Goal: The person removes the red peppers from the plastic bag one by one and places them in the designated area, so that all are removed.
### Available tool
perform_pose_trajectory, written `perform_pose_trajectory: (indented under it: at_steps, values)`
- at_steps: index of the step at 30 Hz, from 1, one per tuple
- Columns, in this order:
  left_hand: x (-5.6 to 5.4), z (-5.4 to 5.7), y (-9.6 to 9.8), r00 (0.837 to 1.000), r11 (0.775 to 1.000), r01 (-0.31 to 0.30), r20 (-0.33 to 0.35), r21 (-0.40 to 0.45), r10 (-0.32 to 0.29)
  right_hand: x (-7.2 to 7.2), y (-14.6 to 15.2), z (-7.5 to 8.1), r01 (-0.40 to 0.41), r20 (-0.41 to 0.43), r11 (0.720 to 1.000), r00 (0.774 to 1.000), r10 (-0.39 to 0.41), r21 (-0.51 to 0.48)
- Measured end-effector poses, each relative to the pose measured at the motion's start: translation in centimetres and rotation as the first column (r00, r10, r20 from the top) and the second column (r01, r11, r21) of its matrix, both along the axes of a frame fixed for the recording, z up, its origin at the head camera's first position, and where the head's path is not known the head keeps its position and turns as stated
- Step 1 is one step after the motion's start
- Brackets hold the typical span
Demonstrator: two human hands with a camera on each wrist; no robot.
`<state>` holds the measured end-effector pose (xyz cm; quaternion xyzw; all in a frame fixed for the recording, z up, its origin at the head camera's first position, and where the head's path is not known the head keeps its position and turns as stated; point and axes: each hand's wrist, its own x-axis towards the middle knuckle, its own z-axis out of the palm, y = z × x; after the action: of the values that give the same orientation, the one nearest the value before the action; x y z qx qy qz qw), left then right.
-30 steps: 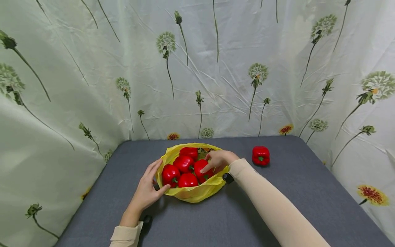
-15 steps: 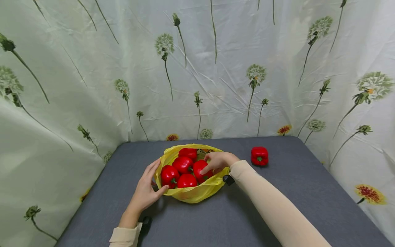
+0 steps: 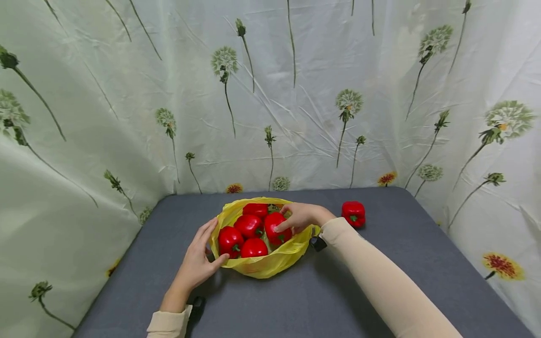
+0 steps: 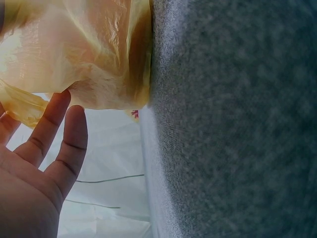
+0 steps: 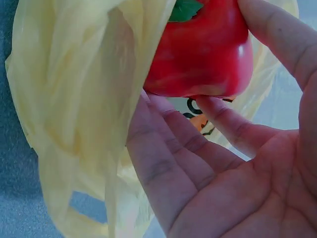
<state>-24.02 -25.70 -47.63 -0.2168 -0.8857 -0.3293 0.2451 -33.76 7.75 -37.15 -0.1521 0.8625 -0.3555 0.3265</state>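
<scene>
A yellow plastic bag [image 3: 270,267] stands with its mouth spread, several red bell peppers [image 3: 248,226] inside. My right hand [image 3: 302,216] reaches over the bag's right rim and grips the rightmost bell pepper [image 3: 277,229] between thumb and fingers. In the right wrist view, that pepper [image 5: 208,54] shows a green stem, and the bag's wall partly hides the fingers. My left hand [image 3: 196,263] lies along the bag's left side, fingers spread and its thumb at the front rim. The left wrist view has those fingertips [image 4: 76,121] against the thin yellow plastic.
One more red bell pepper [image 3: 353,214] sits on the grey tabletop [image 3: 270,310], right of the bag near the back. Behind the table hangs a pale curtain [image 3: 304,117] with a dandelion print.
My right hand has lifted the gripped pepper slightly, and a gap shows between it and the pepper in front. The left hand stays at the bag's side. The head view shifted a little.
</scene>
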Motion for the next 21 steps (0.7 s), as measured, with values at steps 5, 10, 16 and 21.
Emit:
perform_pose_trajectory:
  at_steps: [5,10,16,21]
  values:
    - [0.0,0.0,-0.1,1.0,1.0,-0.008,0.01,-0.003,0.008,0.1,1.0,0.1,0.023,0.0,0.999,1.0,-0.023,-0.036]
    - [-0.1,-0.1,0.0,1.0,1.0,-0.006,0.009,-0.004,0.006,-0.1,2.3,-0.1,0.058,0.017,0.994,0.998,-0.057,-0.091]
    - [0.0,0.0,0.1,1.0,1.0,-0.002,0.016,0.003,0.002,-0.4,3.4,-0.5,0.086,0.01,0.99,0.996,-0.085,-0.109]
    - [0.0,0.0,0.2,1.0,1.0,-0.011,0.016,0.012,0.011,-0.4,3.8,-0.4,0.078,-0.012,0.99,0.997,-0.08,-0.116]
